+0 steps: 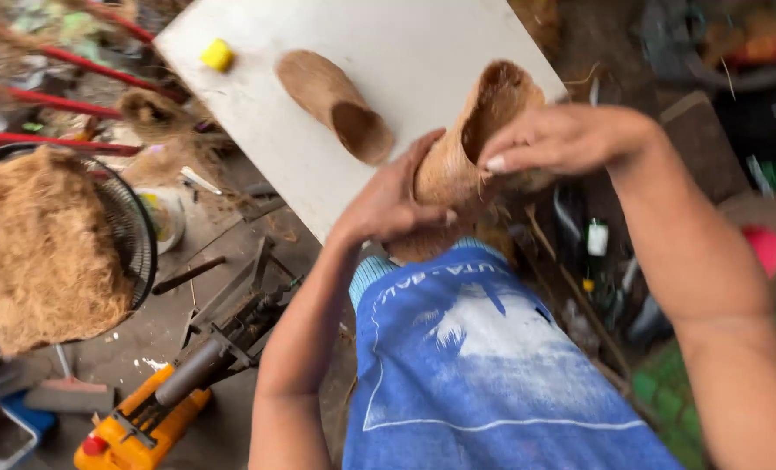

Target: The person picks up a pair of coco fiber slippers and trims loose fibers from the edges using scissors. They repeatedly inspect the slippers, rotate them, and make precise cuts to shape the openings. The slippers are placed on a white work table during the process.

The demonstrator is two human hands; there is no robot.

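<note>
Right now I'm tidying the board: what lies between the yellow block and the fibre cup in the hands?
In the head view, a second coir shoe-shaped piece lies on the white board between the yellow block and the held fibre cup.

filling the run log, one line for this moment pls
left hand: holds coir shoe underneath | right hand: grips its top | second coir shoe: on white board

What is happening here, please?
A person holds a brown coconut-fibre shoe shape in both hands: the left hand cups it from below, the right hand presses on its side. A second fibre shape and a small yellow block lie on the white board.
</note>
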